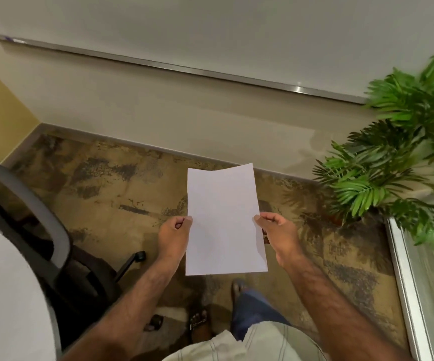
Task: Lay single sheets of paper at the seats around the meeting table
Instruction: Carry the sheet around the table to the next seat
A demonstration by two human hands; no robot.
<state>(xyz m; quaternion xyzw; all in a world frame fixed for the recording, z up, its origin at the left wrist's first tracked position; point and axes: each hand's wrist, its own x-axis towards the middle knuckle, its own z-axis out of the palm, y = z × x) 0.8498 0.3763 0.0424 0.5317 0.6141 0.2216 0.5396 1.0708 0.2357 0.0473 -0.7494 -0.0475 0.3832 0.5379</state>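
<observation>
Paper (223,220): white and blank on the visible face, held out in front of the body over the carpet (101,194). Whether it is one sheet or several stacked cannot be told from this view. Long edges run away from the person; the far edge is slightly wavy.

Hands in view: two. Left hand (174,233) grips the left long edge at about mid-height, fingers curled into a loose fist with the thumb pressed down on top of the sheet. Right hand (275,227) grips the right long edge at the same height, fingers likewise curled and pinching the edge, thumb on top. Both forearms are bare.

Feet: two visible below the paper, at least one in a dark sandal (197,320); blue trouser leg (252,308) on the right side; striped pale shirt at the bottom edge.

Chairs: one, a dark office chair (54,230) with a grey curved frame, at the left; two of its castors show. A pale rounded surface (5,295), probably the table edge, fills the lower left corner, well apart from the paper.

Plants: one green palm-like plant (392,157), at the right. A metal rail (184,70) runs along the wall above.
</observation>
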